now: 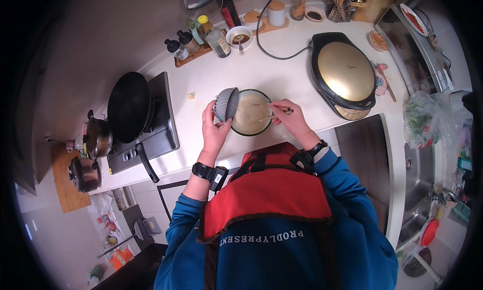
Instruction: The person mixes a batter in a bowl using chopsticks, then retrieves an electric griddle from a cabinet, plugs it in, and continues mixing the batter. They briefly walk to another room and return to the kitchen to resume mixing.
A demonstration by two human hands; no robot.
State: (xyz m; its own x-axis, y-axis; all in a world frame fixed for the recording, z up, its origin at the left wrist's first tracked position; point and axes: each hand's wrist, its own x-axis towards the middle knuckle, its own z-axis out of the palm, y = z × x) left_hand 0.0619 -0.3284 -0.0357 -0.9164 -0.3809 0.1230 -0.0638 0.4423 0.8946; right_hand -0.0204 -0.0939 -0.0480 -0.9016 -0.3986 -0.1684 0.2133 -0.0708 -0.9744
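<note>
My left hand [215, 124] grips a small grey ribbed bowl [226, 102], tipped on its side over the left rim of a larger mixing bowl [245, 131]. Pale, cream-coloured batter or flour mix [249, 111] fills much of that larger bowl. In my right hand [293, 120] is a pair of chopsticks [263, 120], their ends reaching into the pale mix from the right. Whether anything is left inside the grey bowl cannot be made out.
Left stands a hob [162, 121] with a black frying pan [129, 107], its handle jutting toward me. A round electric griddle [347, 71] sits to the right. Sauce bottles [217, 41] and a small white bowl with a spoon [238, 37] line the back. A sink [418, 174] lies far right.
</note>
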